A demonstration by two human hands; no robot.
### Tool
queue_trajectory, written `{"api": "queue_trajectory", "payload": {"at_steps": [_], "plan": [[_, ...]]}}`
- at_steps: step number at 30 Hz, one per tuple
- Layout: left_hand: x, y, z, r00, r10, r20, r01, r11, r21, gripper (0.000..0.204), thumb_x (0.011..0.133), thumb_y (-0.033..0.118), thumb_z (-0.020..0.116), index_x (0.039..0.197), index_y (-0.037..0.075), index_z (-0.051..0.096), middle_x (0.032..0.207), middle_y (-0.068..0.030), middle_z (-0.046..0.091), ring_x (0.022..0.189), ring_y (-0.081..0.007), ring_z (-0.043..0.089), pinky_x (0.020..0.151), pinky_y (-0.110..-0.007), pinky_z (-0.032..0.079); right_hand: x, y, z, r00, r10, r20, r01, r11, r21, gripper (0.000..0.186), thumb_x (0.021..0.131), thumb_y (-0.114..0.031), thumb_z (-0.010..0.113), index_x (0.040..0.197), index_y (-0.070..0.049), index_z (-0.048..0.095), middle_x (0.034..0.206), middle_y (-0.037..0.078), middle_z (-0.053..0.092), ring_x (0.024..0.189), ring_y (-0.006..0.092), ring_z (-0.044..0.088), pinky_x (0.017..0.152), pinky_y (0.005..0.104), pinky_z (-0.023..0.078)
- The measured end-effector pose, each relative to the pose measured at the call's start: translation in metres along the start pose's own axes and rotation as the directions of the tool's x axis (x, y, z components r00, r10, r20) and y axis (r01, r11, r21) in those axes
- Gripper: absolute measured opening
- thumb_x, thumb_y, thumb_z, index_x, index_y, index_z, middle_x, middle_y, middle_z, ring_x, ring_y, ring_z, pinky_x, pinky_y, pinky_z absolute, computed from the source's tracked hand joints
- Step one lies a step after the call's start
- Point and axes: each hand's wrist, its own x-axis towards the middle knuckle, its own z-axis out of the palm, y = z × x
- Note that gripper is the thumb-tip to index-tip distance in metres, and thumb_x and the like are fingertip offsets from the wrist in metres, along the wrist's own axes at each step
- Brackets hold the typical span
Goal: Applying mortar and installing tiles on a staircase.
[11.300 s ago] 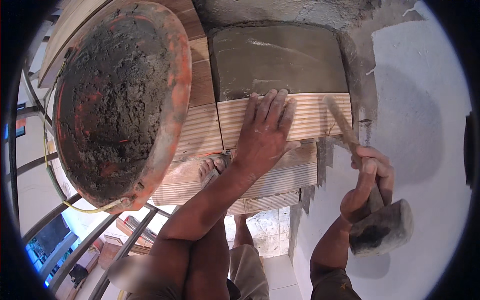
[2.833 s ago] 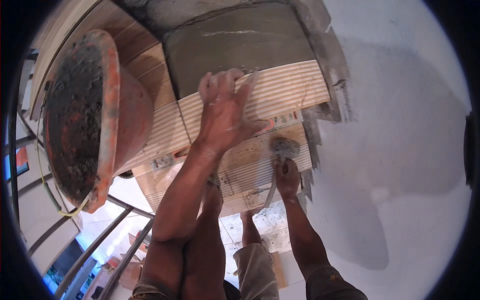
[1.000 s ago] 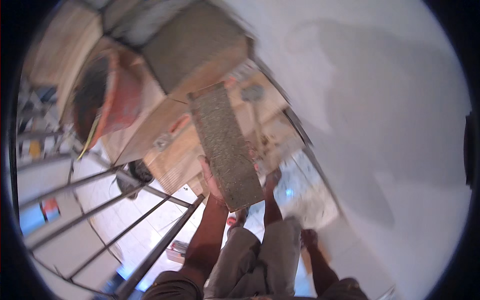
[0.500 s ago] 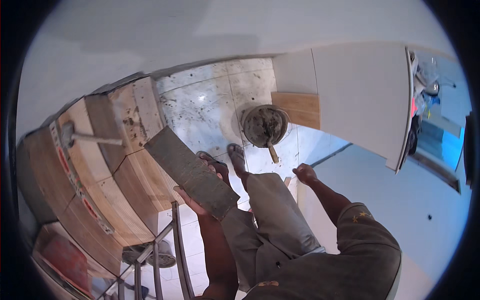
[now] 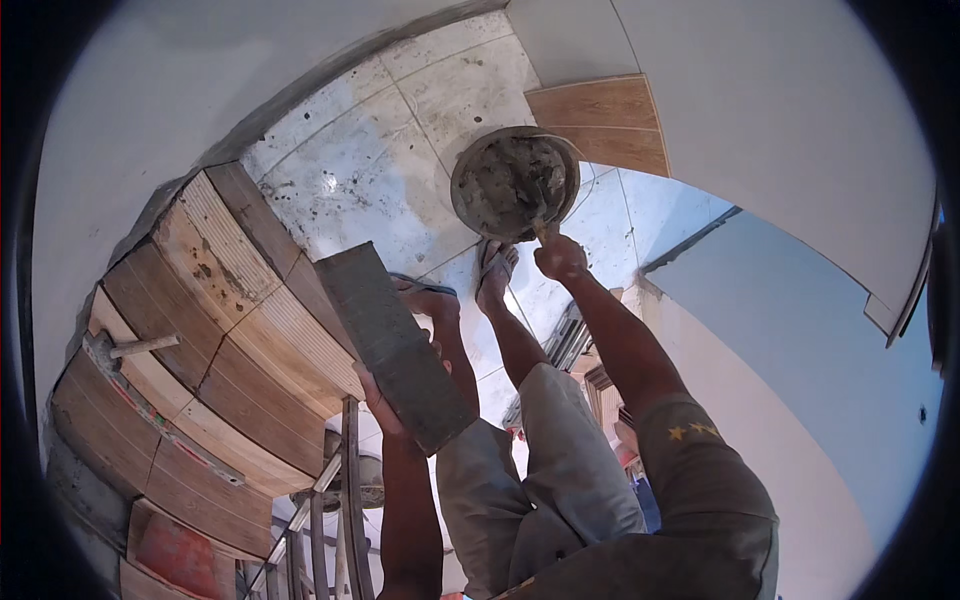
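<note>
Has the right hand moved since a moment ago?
Yes. The right hand has moved toward the bucket, and is now at the handle sticking out of it.

Grey-coated slab (image 5: 395, 345) (slanting) in left hand (image 5: 380, 405), wooden handle (image 5: 541, 231) in right hand (image 5: 561, 258)

Counting two hands, namely one left hand (image 5: 380, 406) and one right hand (image 5: 562, 260); one slab (image 5: 395, 345); one bucket (image 5: 457, 194); one handle (image 5: 541, 230); two feet (image 5: 493, 288); two trouser legs (image 5: 570, 450); one mallet (image 5: 147, 346); one level (image 5: 162, 426); one red tub (image 5: 178, 552); one railing (image 5: 351, 490); several steps (image 5: 160, 305) (too bent toward the rim to number exactly).
</note>
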Motion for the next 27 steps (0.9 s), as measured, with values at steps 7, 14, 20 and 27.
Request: {"api": "queue_trajectory", "payload": {"at_steps": [7, 14, 20, 27], "plan": [[0.024, -0.048, 0.023, 0.997, -0.008, 0.074, 0.012, 0.998, -0.057, 0.097, 0.098, 0.078, 0.041, 0.159, 0.003, 0.035, 0.154, -0.0255, 0.049, 0.130, -0.0431, 0.060, 0.108, -0.064, 0.048, -0.075, 0.050, 0.003, 0.993, -0.078, -0.086, 0.094, 0.973, 0.212, 0.052, 0.091, -0.028, 0.063, 0.132, 0.001, 0.048, 0.101, 0.033, 0.067, 0.094, 0.0530, 0.068, 0.083, 0.0589, 0.057], [0.048, -0.078, 0.042, 0.990, 0.011, 0.142, -0.015, 0.999, 0.028, 0.097, 0.097, 0.077, 0.045, 0.160, 0.004, 0.033, 0.155, -0.0236, 0.048, 0.134, -0.0398, 0.055, 0.107, -0.061, 0.050, -0.061, -0.001, 0.006, 0.996, 0.073, 0.053, -0.090, 0.765, 0.637, 0.034, 0.085, -0.017, 0.072, 0.107, 0.003, 0.053, 0.073, 0.011, 0.060, 0.049, 0.0212, 0.059, 0.039, 0.0404, 0.046], [0.064, -0.087, 0.063, 0.996, 0.026, 0.085, -0.033, 0.996, 0.077, 0.095, 0.097, 0.078, 0.044, 0.155, 0.002, 0.039, 0.141, -0.0223, 0.055, 0.122, -0.0347, 0.062, 0.099, -0.051, 0.057, -0.072, 0.010, -0.002, 0.921, 0.009, 0.389, -0.383, 0.202, 0.901, 0.024, 0.092, -0.019, 0.073, 0.101, -0.004, 0.056, 0.070, 0.005, 0.057, 0.051, 0.0146, 0.056, 0.042, 0.0351, 0.044], [0.071, -0.087, 0.083, 0.988, -0.133, -0.072, 0.143, 0.976, 0.163, 0.095, 0.099, 0.077, 0.039, 0.154, 0.000, 0.040, 0.140, -0.0253, 0.054, 0.118, -0.0370, 0.063, 0.094, -0.053, 0.059, -0.115, 0.069, -0.005, 0.957, 0.046, 0.286, -0.277, 0.440, 0.854, 0.023, 0.096, -0.023, 0.073, 0.098, -0.006, 0.056, 0.070, 0.003, 0.058, 0.053, 0.0130, 0.057, 0.047, 0.0326, 0.046]]}}
